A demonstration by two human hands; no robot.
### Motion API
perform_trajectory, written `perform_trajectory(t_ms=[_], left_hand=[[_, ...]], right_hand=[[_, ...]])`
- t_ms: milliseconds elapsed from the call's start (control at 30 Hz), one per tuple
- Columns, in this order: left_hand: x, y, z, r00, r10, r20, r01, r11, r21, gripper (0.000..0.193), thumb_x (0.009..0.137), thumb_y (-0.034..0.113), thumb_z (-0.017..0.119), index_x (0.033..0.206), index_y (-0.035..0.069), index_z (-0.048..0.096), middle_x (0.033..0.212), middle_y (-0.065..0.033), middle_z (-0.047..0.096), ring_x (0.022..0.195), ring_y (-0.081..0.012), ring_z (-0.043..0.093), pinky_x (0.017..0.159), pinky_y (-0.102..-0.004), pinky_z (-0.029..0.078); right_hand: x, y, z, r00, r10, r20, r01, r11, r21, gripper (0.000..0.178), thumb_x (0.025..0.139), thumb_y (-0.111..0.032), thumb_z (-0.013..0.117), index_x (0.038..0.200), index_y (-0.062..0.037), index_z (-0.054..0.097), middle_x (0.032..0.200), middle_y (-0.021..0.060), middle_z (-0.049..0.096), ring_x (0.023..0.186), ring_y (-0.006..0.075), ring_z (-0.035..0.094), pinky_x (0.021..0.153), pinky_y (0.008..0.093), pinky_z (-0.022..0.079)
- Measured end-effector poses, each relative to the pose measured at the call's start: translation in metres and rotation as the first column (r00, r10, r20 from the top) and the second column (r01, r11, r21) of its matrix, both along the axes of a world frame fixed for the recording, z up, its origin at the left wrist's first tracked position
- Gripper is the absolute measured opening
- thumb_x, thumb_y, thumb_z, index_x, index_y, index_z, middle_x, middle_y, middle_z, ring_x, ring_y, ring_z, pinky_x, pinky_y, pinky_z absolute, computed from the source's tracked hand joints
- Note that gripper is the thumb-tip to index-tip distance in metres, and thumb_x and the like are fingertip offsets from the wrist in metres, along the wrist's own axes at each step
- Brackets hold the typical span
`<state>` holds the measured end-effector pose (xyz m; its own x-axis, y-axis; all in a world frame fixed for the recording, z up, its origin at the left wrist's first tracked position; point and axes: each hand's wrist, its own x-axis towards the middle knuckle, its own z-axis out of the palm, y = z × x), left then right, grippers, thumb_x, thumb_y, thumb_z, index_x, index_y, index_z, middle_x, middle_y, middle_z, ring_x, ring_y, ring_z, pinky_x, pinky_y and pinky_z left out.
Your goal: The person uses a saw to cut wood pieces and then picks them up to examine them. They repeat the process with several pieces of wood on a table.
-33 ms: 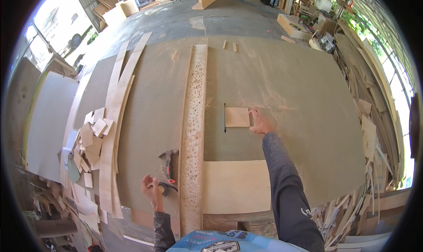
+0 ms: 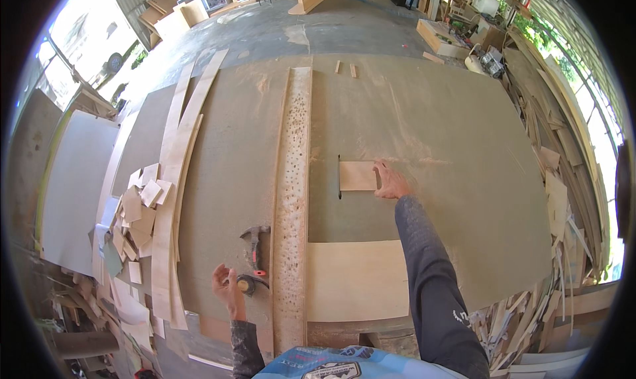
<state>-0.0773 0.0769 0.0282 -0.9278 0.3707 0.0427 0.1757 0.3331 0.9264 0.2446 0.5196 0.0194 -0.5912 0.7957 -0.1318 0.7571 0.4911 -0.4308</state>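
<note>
My right hand [image 2: 392,181] grips the right edge of a small, pale rectangular wood piece [image 2: 358,176], thumb and fingers at its two corners. The piece lies flat, its left edge beside a thin dark saw blade [image 2: 340,177] in a slot of the worktop [image 2: 371,127]. My left hand [image 2: 228,290] hovers low on the left, fingers loosely bent and apart, holding nothing. Next to it are a round tape measure [image 2: 246,285] and a claw hammer [image 2: 256,246] with a red-ended handle. A long straight board full of small holes [image 2: 291,173] lies between my hands.
A pale plywood panel [image 2: 358,276] lies near my body. Long wooden strips [image 2: 173,200] and a heap of offcuts [image 2: 136,210] cover the left side. Two small sticks [image 2: 353,71] rest at the far edge. Stacked scrap boards [image 2: 556,114] line the right.
</note>
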Motion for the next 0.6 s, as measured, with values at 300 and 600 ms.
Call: perform_trajectory(t_ms=[300,600], left_hand=[[0.0,-0.004,0.0,0.989,-0.101,0.11,0.086,0.988,0.132,0.026,0.092,0.005,0.069,0.118,0.0,0.064,0.101,-0.0045,0.065,0.09,-0.0122,0.061,0.081,-0.0267,0.05],[0.056,0.034,-0.006,0.93,-0.352,0.105,0.339,0.933,0.122,0.026,0.093,0.005,0.069,0.118,-0.001,0.064,0.098,-0.0038,0.065,0.086,-0.0096,0.061,0.078,-0.0239,0.051]], right_hand=[[0.034,-0.024,-0.034,0.964,-0.108,-0.243,0.061,0.979,-0.193,0.057,0.052,-0.009,0.089,0.099,-0.0043,0.056,0.124,0.0106,0.058,0.088,0.0274,0.062,0.081,0.0382,0.054],[0.019,-0.14,0.007,0.895,-0.051,-0.444,-0.029,0.985,-0.171,0.055,0.055,-0.009,0.089,0.101,0.0009,0.061,0.137,0.0131,0.054,0.096,0.026,0.066,0.085,0.0374,0.056]])
